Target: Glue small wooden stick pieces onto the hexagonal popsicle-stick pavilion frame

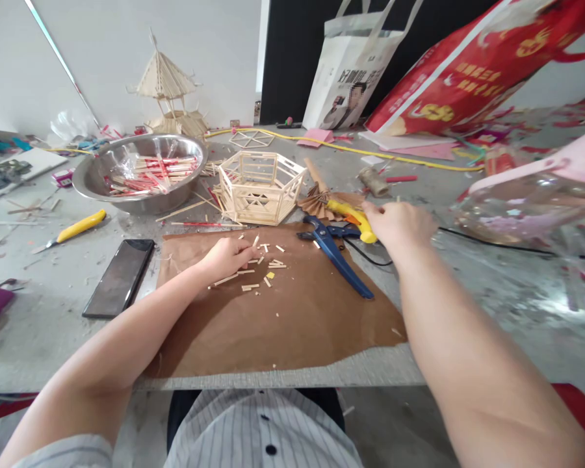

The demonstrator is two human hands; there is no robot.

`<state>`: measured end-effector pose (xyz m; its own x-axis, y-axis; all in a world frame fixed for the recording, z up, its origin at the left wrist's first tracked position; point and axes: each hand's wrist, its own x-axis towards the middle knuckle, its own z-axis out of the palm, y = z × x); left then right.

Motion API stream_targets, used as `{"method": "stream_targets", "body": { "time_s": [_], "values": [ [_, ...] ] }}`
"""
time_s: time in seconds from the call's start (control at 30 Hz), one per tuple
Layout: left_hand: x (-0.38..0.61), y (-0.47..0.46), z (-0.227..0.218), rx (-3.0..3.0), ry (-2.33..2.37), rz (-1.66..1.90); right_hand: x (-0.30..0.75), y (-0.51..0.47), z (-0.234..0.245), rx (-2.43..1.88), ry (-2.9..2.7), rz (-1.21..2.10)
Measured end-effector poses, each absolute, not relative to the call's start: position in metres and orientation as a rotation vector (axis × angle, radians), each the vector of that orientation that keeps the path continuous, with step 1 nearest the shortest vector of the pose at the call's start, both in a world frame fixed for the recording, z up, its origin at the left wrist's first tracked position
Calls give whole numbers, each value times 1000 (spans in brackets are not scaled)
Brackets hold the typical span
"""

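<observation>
My left hand (pixel 228 257) is closed in a pinch on a short wooden stick (pixel 256 241), low over the brown sheet (pixel 292 325). Cut stick pieces (pixel 275 264) lie scattered beside its fingers. Over to the right, my right hand (pixel 403 226) has its thumb against a yellow hot glue gun (pixel 355 218); its other fingers are mostly hidden, but it appears closed on the gun. Blue-handled cutters (pixel 338 257) lie between the hands, on the sheet's upper right. Behind them stands a hexagonal stick frame (pixel 260 188).
A steel bowl (pixel 139 203) holds red-wrapped sticks. A stick pagoda (pixel 166 91) stands behind it. On the left lie a phone (pixel 119 278) and a yellow utility knife (pixel 80 225). Two bags, one white (pixel 351 71) and one red (pixel 468 71), stand at the back. A black cord (pixel 497 240) runs right.
</observation>
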<state>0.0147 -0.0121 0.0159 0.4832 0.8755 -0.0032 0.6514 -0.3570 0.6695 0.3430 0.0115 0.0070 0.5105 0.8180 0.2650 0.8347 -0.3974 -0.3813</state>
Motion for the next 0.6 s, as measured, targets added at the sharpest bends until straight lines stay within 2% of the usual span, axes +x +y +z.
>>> {"method": "stream_targets", "body": {
  "time_s": [0.13, 0.3, 0.4, 0.6],
  "values": [
    [14, -10, 15, 2110, 1248, 442, 318, 3, 16, -1956, -1565, -237],
    [13, -9, 14, 2104, 1250, 425, 250, -17, 13, -1384, -2138, 123],
    [14, -9, 14, 2120, 1235, 430, 224, -26, 6, -1321, -2385, 243],
    [14, -7, 14, 2134, 1231, 441, 222, -26, -2, -1328, -2459, 295]
  ]
}}
